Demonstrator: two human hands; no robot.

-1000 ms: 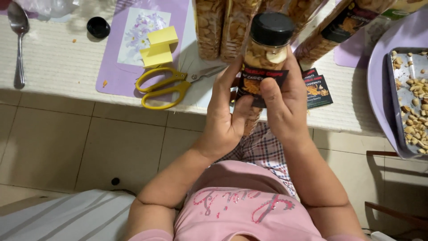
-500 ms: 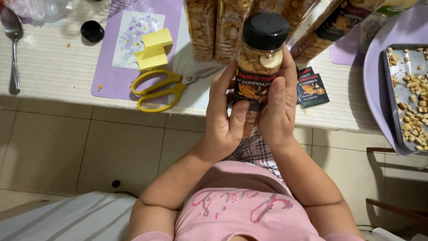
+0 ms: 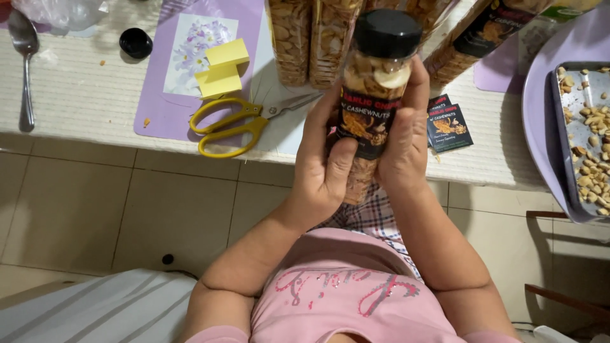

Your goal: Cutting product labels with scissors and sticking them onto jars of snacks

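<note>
In the head view, both hands hold a clear plastic jar (image 3: 372,101) upright near the centre of the frame, raised in front of the tabletop (image 3: 82,101) edge. The jar has a black screw lid (image 3: 386,32) on top, a dark label around its middle, and nuts and chips showing through its wall. The left hand (image 3: 324,165) wraps the jar from the 9 o'clock side, thumb pressed on the lower part of the label. The right hand (image 3: 406,143) clasps it from the 3 o'clock side, fingers reaching up toward the lid.

At about 10 o'clock from the jar, yellow-handled scissors (image 3: 238,124) lie on the tabletop, partly over a purple mat (image 3: 155,114). Two yellow sticky-note pads (image 3: 222,67) sit on the mat just above the scissors. A small black cap (image 3: 136,42) lies further toward 10 o'clock, and a metal spoon (image 3: 25,63) lies at the far 9 o'clock edge. Filled jars (image 3: 308,38) stand at 12 o'clock, behind the held jar. A small dark label (image 3: 449,127) lies just beside the right hand at 3 o'clock. A metal tray (image 3: 572,136) scattered with nuts rests at the right edge.
</note>
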